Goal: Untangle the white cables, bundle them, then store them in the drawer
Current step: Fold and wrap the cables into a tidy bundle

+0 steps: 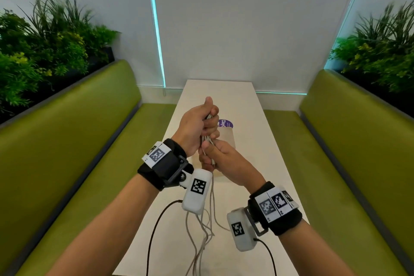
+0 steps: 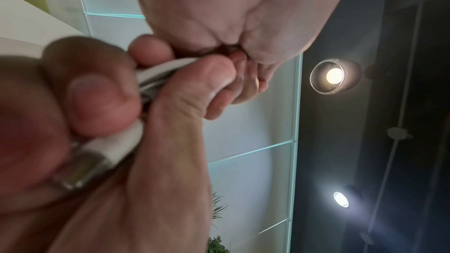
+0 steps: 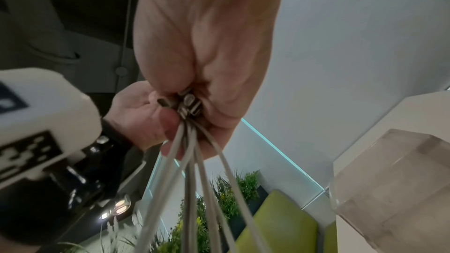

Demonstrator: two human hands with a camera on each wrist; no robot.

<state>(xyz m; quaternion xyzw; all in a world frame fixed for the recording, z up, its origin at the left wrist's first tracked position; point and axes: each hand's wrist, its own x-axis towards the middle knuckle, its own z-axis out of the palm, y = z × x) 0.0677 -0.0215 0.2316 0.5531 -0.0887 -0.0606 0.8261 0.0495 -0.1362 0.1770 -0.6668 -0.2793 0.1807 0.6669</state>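
Observation:
In the head view both hands are raised over the white table [image 1: 257,141] with a bunch of white cables [image 1: 207,226] between them. My left hand [image 1: 210,123] grips the upper part of the bunch in a fist. My right hand [image 1: 209,159] grips it just below, and the two hands touch. The loose lengths hang down onto the table near me. The right wrist view shows several metal plugs [image 3: 188,105] gathered in my right hand, with the cables [image 3: 192,180] running out of it. One white plug with a metal tip [image 2: 78,172] appears in the left wrist view.
A beige box [image 1: 227,141] stands on the table behind the hands, with a purple round label [image 1: 226,123] at its far end. Green benches [image 1: 67,152] run along both sides, topped by plants [image 1: 44,47]. Black camera leads [image 1: 156,226] trail from my wrists.

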